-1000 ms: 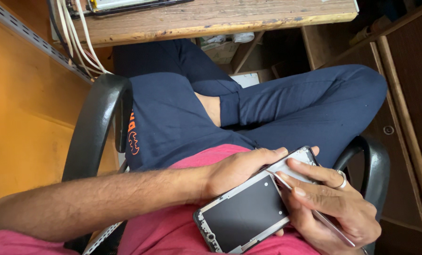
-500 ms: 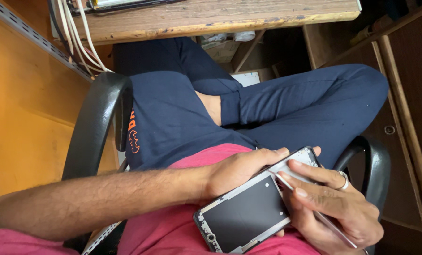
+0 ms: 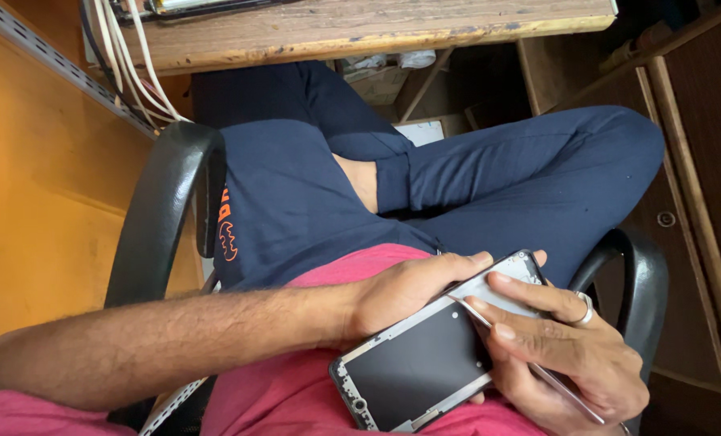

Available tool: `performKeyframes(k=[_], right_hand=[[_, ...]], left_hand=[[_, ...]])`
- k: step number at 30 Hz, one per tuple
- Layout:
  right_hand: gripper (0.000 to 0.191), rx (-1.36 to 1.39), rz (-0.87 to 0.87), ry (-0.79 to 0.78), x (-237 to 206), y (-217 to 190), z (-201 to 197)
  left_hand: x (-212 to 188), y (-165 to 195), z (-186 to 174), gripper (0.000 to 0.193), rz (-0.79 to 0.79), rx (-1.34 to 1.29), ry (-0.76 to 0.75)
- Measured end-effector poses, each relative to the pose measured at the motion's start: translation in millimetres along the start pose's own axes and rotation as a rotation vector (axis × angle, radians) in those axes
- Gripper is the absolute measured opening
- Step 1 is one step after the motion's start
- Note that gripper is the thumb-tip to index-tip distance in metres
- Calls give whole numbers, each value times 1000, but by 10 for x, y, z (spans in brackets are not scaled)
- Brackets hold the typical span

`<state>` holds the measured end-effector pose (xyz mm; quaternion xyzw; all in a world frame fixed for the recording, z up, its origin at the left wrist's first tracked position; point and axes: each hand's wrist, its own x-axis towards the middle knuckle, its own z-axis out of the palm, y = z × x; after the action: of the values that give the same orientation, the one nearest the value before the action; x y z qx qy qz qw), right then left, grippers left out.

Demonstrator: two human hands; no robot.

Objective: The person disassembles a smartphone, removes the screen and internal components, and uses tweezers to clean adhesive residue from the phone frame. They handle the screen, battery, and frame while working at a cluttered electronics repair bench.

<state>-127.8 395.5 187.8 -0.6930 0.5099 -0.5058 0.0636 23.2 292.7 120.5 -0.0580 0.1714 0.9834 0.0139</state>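
A smartphone [image 3: 425, 367] with its back cover off lies face-down over my lap, showing a dark inner panel and a silver frame. My left hand [image 3: 409, 291] grips its upper edge from the left, fingers wrapped over the top. My right hand [image 3: 566, 359] steadies the phone's right side and holds a thin metal tool [image 3: 538, 370], whose tip touches the frame near the phone's middle. A ring sits on one right finger.
I sit in a black office chair, with its left armrest [image 3: 163, 210] and right armrest [image 3: 639, 278] on either side. Dark blue trousers [image 3: 490, 182] cover crossed legs. A wooden desk edge [image 3: 377, 28] with white cables [image 3: 122, 56] runs above. A wooden cabinet [image 3: 700, 161] stands right.
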Motion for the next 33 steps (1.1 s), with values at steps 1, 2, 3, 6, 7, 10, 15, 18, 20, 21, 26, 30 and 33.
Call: performKeyframes(k=[1, 2, 3, 6, 7, 10, 15, 18, 20, 21, 26, 30, 33], right_hand=[[23, -12, 2, -5, -3, -6, -1], [24, -23, 4, -9, -4, -13, -2], [23, -22, 39, -7, -6, -29, -10], [22, -18, 124, 16, 1, -65, -25], [22, -16, 143, 32, 6, -67, -28], [22, 33, 70, 20, 37, -22, -28], [23, 11, 1, -51, 35, -4, -46], [22, 2, 114, -6, 20, -73, -48], [22, -4, 223, 60, 23, -112, -32], [21, -19, 191, 53, 38, -112, -28], [22, -51, -1, 3, 87, -52, -26], [22, -86, 77, -9, 34, -47, -78], [19, -73, 77, 22, 22, -25, -131]], left_hand=[[0, 4, -1, 55, 8, 8, 6], [-2, 11, -1, 55, -5, -8, 4], [-6, 15, 4, 55, -17, -26, 1], [-9, 40, 22, 59, -34, 3, 15], [-11, 44, 30, 61, -36, 25, 23], [-31, 34, 52, 58, -46, -57, -11], [-26, 17, 22, 57, -24, -45, -21], [-8, 2, -4, 58, -17, -50, -20], [-1, -4, -12, 58, -20, -48, -20], [0, -6, -11, 58, -23, -49, -21], [-8, 47, 17, 62, -43, -32, 0], [-55, 70, 46, 67, -68, -5, 7], [-52, 52, 41, 70, -92, -67, -40]])
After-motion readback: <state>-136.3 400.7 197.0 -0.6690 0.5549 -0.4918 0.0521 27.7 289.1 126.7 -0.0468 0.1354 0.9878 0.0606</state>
